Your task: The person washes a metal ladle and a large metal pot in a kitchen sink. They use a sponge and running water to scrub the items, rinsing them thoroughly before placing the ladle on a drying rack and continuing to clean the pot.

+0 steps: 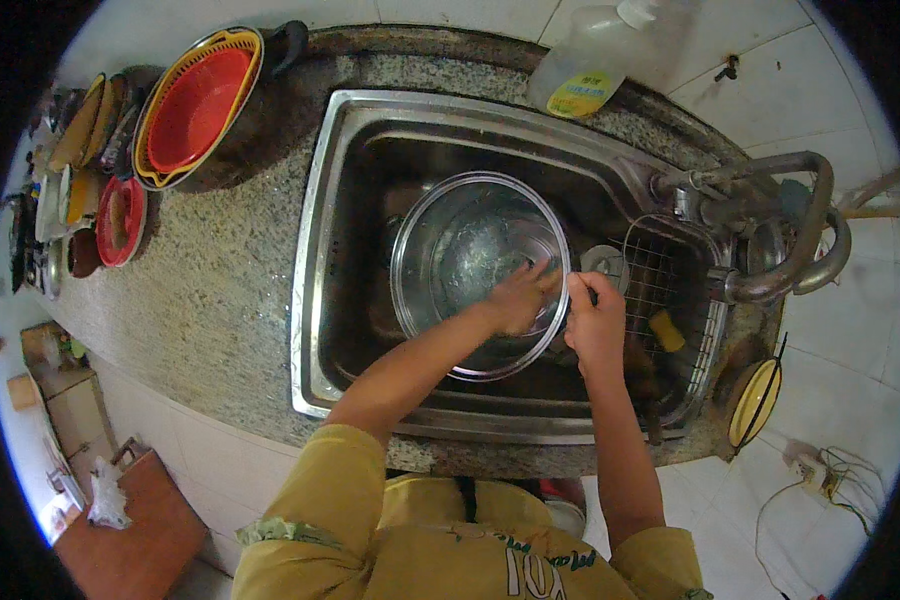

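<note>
A large round shiny bowl (460,235) with a pale double rim sits in the steel sink (315,250). It looks clear or metallic, and wet glints show inside it. My left hand (520,300) reaches into the bowl from the near side, its fingers stretched out and apart by the inner right wall. At the bowl's right edge, my right hand (597,320) is closed around the rim. A small dark bit shows between its fingers, and I cannot tell whether it is a handle.
Right of the bowl stands a wire rack (655,250) with a yellow sponge (667,330). The faucet (780,270) juts in at the right. Behind the sink is a clear bottle (595,60). Red and yellow baskets (200,105) and utensils crowd the left counter (230,250).
</note>
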`<state>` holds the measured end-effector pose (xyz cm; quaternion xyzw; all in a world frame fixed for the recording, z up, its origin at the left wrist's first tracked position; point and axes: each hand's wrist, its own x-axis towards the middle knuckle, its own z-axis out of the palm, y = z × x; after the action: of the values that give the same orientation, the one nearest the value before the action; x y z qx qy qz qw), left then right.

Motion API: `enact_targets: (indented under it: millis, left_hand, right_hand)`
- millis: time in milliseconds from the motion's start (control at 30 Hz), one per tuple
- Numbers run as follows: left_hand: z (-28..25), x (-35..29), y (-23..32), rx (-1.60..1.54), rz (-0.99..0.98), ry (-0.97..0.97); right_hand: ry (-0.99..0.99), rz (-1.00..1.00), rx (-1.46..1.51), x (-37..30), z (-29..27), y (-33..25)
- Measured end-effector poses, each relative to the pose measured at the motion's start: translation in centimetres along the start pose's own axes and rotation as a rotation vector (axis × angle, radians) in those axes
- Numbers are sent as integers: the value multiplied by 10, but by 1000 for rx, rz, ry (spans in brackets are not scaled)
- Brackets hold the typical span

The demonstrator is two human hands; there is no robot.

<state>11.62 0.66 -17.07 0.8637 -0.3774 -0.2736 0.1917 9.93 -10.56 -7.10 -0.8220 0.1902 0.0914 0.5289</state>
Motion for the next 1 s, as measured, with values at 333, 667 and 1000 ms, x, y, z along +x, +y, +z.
enact_targets:
  millis: [333,667,1000]
  left_hand:
    - [16,-45,-25,-11,-502,-462]
    - [54,-40,-21,-502,-324,-109]
    - [-16,15,-47,-2092,-384,781]
  right_hand:
    - [-47,95,72,-3,1,-11]
    - [-27,137,88,-2,-2,-10]
    - [9,5,-79,1,2,-2]
